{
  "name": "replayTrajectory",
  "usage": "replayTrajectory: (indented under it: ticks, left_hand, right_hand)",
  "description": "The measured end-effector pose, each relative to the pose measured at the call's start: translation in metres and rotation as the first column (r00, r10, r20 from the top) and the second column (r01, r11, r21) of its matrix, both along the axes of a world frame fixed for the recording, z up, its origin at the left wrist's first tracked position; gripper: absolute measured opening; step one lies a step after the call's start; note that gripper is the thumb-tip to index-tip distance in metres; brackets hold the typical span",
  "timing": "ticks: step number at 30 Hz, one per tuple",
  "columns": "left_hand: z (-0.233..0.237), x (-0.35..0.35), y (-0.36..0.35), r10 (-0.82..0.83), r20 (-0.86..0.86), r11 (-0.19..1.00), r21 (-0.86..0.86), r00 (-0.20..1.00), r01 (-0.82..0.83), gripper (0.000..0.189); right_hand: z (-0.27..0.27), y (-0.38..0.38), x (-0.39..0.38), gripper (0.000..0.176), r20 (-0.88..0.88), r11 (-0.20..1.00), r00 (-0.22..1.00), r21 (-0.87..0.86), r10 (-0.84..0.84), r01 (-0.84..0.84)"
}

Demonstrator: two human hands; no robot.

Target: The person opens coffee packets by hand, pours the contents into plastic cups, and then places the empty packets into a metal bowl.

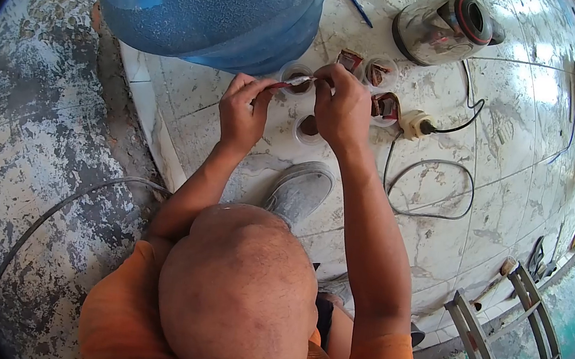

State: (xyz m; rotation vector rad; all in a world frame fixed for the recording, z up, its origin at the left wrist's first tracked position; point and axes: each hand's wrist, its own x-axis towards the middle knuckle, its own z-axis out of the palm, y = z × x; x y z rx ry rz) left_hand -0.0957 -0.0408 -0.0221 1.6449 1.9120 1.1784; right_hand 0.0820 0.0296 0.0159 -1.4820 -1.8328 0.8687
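Note:
My left hand (244, 111) pinches one end of a small red sachet (283, 84) with a silvery inside. The fingers of my right hand (343, 107) are closed at its other end. The sachet is held over a clear plastic cup (296, 70) with something brown inside. Just below, beside my right wrist, stands another clear cup (309, 129) with brown contents. Right of my right hand are a cup with brown contents (381, 72) and a cup with an opened red sachet (385, 107) at it. One more red sachet (349, 59) lies behind my right hand.
A big blue water jug (214, 13) stands at the back left. An electric kettle (443, 31) is at the back right, its cord running to a socket block (416, 125). A pen (353, 5), a looped cable (429, 216), my shoe (302, 192) and a ladder (481, 347) are around.

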Motion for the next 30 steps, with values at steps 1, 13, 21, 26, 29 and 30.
replayTrajectory:
  ticks: [1,13,21,26,29,30]
  left_hand:
    - [0.000,0.000,0.000,0.002,0.012,1.000,0.008,1.000,-0.002,0.013]
    - [0.001,-0.001,0.001,-0.006,0.011,1.000,0.022,1.000,0.005,0.014]
    - [0.004,-0.006,0.005,-0.034,-0.048,0.999,0.022,0.998,0.035,0.012]
    - [-0.004,-0.007,0.007,-0.031,-0.034,0.999,-0.005,0.999,0.031,0.013]
    - [0.000,-0.004,0.003,-0.019,0.007,1.000,-0.007,1.000,0.019,0.011]
    - [-0.002,-0.005,0.003,-0.020,0.021,1.000,-0.015,1.000,0.020,0.010]
  right_hand:
    - [0.000,0.000,0.001,0.018,0.027,1.000,1.000,-0.016,-0.001,0.001]
    - [0.025,-0.007,-0.002,0.017,0.258,1.000,0.966,0.026,-0.006,-0.001]
    - [0.014,-0.001,0.000,0.018,0.286,0.969,0.947,0.153,0.147,-0.196]
    - [0.005,-0.008,0.000,0.017,0.202,0.969,0.969,0.169,0.143,-0.178]
    - [0.011,-0.010,0.002,0.012,0.203,0.975,0.970,0.147,0.134,-0.166]
    - [0.008,-0.008,0.003,0.012,0.208,0.971,0.968,0.161,0.140,-0.175]
